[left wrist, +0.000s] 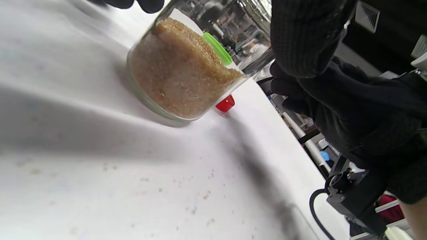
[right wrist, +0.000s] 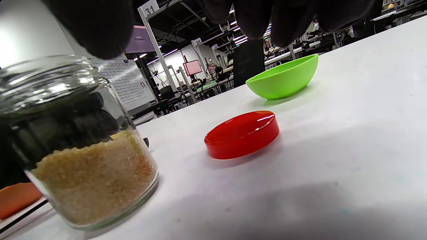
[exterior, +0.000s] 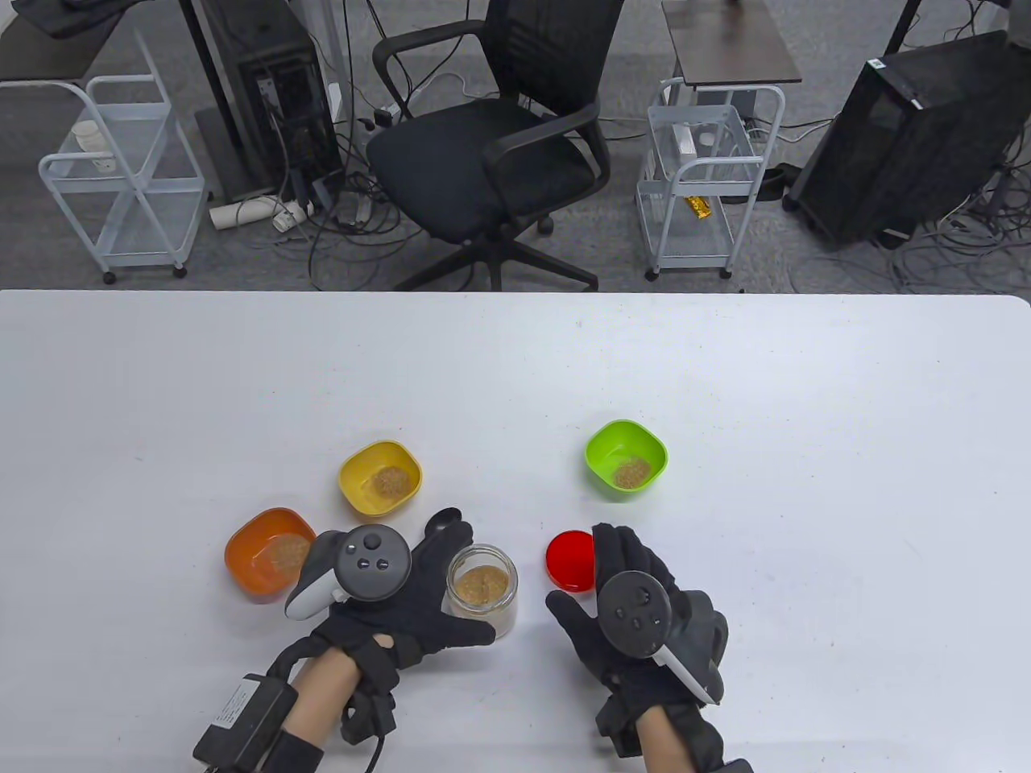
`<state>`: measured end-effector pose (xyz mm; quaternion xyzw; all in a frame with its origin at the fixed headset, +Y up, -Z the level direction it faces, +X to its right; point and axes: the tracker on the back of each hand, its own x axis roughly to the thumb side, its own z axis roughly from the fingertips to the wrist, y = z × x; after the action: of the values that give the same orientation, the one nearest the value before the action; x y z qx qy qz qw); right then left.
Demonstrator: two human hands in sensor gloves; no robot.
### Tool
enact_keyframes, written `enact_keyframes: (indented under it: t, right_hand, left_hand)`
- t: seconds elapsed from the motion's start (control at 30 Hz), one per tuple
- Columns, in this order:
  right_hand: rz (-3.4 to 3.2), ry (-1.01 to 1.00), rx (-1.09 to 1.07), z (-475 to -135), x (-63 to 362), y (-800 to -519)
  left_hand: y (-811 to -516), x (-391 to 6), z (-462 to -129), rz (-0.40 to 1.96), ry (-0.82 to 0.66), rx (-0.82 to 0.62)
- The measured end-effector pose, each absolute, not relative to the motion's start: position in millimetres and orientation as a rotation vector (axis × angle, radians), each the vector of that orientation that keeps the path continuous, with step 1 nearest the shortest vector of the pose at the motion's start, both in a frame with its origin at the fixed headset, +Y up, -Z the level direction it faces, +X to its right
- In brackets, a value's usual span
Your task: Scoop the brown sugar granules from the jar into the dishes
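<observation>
The glass jar (exterior: 482,590) stands upright on the desk (exterior: 805,483), its mouth uncovered and partly filled with brown sugar (exterior: 482,584), directly between the two hands and touching only the left one. The left hand (exterior: 403,596) wraps the jar from its left side, thumb crossing the near wall and fingers reaching round the far side; a dark rounded tip (exterior: 443,519), possibly a spoon, pokes out past those fingers, though the pictures do not show whether it is gripped. The right hand (exterior: 636,620) lies just right of the jar, apart from it, fingers loosely spread and holding nothing, with the red lid (exterior: 570,560) flat on the desk at its fingertips. All three dishes already carry a small mound: the orange dish (exterior: 270,554) and yellow dish (exterior: 380,477) lie left and beyond the left hand, the green dish (exterior: 627,459) beyond the right. Judging from this, scooping looks largely done, and the lid, nearer the free right hand, is the likely next thing to move toward the jar's mouth.
</observation>
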<state>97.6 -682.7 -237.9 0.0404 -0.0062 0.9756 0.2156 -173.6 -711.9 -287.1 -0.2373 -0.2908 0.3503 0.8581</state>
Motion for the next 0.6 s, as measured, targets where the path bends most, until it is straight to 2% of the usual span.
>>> enact_keyframes:
  t: [0.13, 0.4, 0.6]
  right_hand:
    - [2.709, -0.004, 0.120, -239, 96, -684]
    - [2.725, 0.037, 0.105, -240, 95, -688]
    - [2.796, 0.200, 0.112, -250, 86, -697]
  left_hand:
    - [-722, -175, -287, 0.865, -0.608, -0.466]
    - [-727, -174, -286, 0.882, -0.590, -0.482]
    - [-727, -174, -287, 0.884, -0.582, -0.494]
